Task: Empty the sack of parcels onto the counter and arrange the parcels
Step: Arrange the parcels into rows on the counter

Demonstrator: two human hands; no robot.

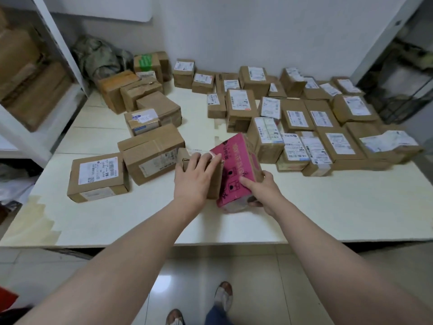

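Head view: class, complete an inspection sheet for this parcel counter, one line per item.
Surface: white counter, stained at its front-left corner.
Job's things: pink box, tilted; brown box against it; labelled parcels in rows at right; loose parcels at left; sack crumpled at back left.
Clutter: nothing seen.
Grippers: left hand lies on brown box, fingers straight; right hand grips pink box's near corner.
Cables: nothing seen.
Surroundings: shelves with cartons at left; tiled floor.
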